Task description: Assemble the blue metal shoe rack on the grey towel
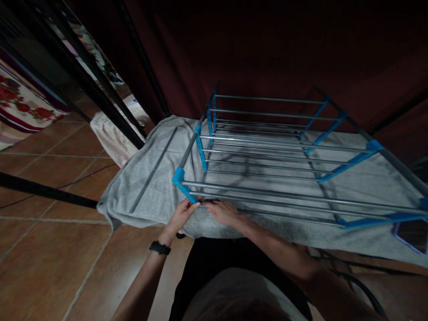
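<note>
A rack (274, 151) of grey metal rods and blue plastic connectors lies on its side on a grey towel (150, 196). My left hand (182, 214) pinches the near blue corner connector (182, 180) at its lower end. My right hand (224, 210) rests beside it, fingers curled on the end of the lowest grey rod (284, 216) where it meets that connector. A black watch sits on my left wrist.
A loose grey rod (154, 169) lies on the towel to the left. Black frame bars (83, 80) cross the left side over terracotta floor tiles. A striped cloth (110, 133) and floral fabric (23, 102) lie at left. A phone (413, 234) sits at the right edge.
</note>
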Demonstrator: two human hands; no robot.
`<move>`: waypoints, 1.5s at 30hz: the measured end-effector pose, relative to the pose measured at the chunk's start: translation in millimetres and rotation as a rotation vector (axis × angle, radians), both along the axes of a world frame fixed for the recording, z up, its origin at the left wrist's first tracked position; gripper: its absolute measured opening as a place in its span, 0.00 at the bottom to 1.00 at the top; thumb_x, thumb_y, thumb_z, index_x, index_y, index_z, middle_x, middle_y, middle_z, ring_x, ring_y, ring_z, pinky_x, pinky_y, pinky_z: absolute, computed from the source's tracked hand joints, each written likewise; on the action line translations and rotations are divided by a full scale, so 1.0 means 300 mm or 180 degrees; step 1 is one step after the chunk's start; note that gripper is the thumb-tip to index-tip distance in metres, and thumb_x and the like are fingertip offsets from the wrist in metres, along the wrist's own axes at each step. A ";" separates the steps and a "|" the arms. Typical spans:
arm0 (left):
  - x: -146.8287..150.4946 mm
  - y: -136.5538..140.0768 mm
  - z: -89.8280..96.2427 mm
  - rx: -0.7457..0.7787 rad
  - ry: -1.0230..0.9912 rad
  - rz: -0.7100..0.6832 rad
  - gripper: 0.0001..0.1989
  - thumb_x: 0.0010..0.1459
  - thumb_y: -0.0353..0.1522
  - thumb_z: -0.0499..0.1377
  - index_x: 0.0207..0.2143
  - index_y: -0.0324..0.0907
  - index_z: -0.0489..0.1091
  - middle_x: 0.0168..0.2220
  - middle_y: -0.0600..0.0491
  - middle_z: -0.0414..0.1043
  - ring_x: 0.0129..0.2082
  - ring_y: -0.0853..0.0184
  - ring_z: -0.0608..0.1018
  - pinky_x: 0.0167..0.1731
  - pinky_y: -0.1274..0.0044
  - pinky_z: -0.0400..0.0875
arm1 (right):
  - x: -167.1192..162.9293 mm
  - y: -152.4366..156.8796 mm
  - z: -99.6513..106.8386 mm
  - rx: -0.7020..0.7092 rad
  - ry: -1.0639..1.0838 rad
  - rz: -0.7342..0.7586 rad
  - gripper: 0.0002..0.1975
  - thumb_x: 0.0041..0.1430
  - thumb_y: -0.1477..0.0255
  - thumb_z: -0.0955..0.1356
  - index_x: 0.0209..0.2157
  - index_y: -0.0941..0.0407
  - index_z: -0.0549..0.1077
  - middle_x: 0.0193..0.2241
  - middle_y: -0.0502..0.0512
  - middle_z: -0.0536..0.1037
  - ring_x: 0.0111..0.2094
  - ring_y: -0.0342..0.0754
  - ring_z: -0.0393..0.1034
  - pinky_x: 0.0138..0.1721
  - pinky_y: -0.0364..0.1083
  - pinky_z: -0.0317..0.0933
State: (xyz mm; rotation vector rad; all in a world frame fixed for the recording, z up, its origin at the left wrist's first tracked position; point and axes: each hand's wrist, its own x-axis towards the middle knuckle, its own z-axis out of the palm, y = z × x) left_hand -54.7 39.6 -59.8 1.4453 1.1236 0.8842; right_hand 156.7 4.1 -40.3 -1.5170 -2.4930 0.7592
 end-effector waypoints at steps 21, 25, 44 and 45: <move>-0.062 0.025 -0.018 0.0233 0.0690 -0.0345 0.26 0.52 0.55 0.61 0.37 0.41 0.78 0.37 0.49 0.81 0.41 0.58 0.79 0.50 0.68 0.73 | 0.000 -0.008 0.027 -0.0021 -0.0284 0.0068 0.25 0.72 0.65 0.56 0.68 0.43 0.56 0.51 0.57 0.78 0.47 0.54 0.75 0.48 0.52 0.67; -0.068 0.037 -0.021 0.0320 0.0838 -0.0418 0.27 0.53 0.56 0.60 0.37 0.41 0.77 0.38 0.48 0.81 0.40 0.58 0.79 0.48 0.68 0.74 | 0.001 -0.008 0.011 -0.0060 -0.0136 0.0042 0.24 0.72 0.66 0.56 0.67 0.43 0.59 0.54 0.56 0.77 0.50 0.54 0.74 0.51 0.52 0.65; -0.054 0.030 -0.002 0.0148 0.0597 -0.0533 0.29 0.53 0.56 0.60 0.41 0.41 0.78 0.44 0.46 0.81 0.47 0.56 0.79 0.55 0.65 0.71 | 0.001 -0.008 0.002 0.0053 -0.0179 0.0029 0.24 0.72 0.65 0.56 0.67 0.44 0.59 0.54 0.58 0.77 0.47 0.55 0.75 0.47 0.53 0.67; -0.055 0.030 -0.003 0.0145 0.0587 -0.0533 0.29 0.53 0.56 0.60 0.42 0.41 0.78 0.44 0.45 0.81 0.47 0.56 0.79 0.55 0.65 0.70 | 0.001 -0.008 0.005 0.0037 -0.0163 0.0031 0.24 0.72 0.65 0.56 0.67 0.43 0.59 0.54 0.57 0.76 0.48 0.55 0.75 0.48 0.53 0.66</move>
